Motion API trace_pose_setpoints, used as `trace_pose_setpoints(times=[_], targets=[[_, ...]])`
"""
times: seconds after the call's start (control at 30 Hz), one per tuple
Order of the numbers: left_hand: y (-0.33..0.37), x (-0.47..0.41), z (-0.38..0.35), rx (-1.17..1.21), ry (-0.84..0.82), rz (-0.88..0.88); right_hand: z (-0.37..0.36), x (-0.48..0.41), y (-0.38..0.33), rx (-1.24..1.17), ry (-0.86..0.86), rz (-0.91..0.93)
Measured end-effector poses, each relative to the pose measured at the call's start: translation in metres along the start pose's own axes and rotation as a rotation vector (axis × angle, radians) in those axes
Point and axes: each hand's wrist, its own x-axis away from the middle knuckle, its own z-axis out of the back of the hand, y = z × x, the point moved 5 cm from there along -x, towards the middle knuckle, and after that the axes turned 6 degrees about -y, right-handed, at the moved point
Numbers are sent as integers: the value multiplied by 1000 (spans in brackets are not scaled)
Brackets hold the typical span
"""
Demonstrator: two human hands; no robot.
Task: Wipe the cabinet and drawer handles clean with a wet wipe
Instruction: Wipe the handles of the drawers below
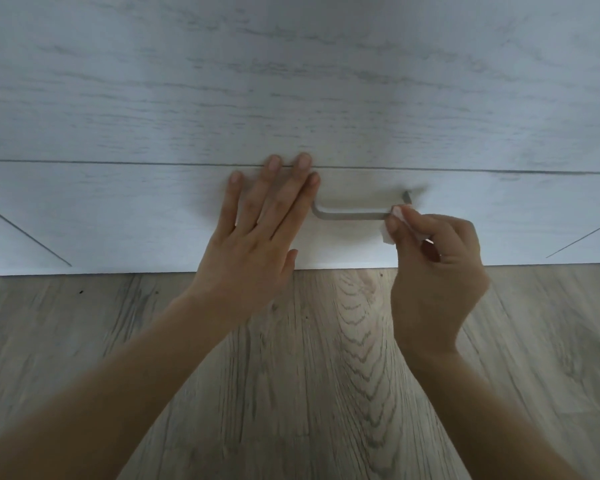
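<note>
A grey handle (350,215) is being shown on the front of a pale drawer (118,209), near the middle of the view and just above the wooden floor (326,375). Its long axis is being carried level, left to right across the drawer front, and both ends are being turned back toward the panel, so the bar is being held apart from the wood.

The right end of the handle is being covered by a small white wipe (388,237). The wipe is being pinched between the thumb and curled fingers of the right hand (437,268), and a corner of it is being left hanging below the bar. How far the wipe is being wrapped round the bar cannot be told.

The left hand (257,233) is being laid flat against the drawer front, just beside the left end of the handle. Its fingers (274,188) are being held straight and slightly spread, pointing up, and two fingertips are being set across the seam (118,162) between the drawer and the panel (291,81) above. Nothing is being held in it.

Both bare forearms are being stretched out over the floor from the lower corners.
</note>
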Motion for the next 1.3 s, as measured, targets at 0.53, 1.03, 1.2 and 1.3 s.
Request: trace_pose_setpoints(times=[0.53, 1.03, 1.2, 1.3], targets=[[-3, 2, -1, -35, 15, -15, -4, 2, -6, -25, -42, -14], [-5, 2, 0, -49, 6, -25, -10, 5, -5, -83, -59, -65], [-5, 2, 0, -59, 9, -19, 8, -4, 0, -74, 21, -87], [-6, 2, 1, -75, 7, -32, -3, 0, -5, -68, -35, -54]])
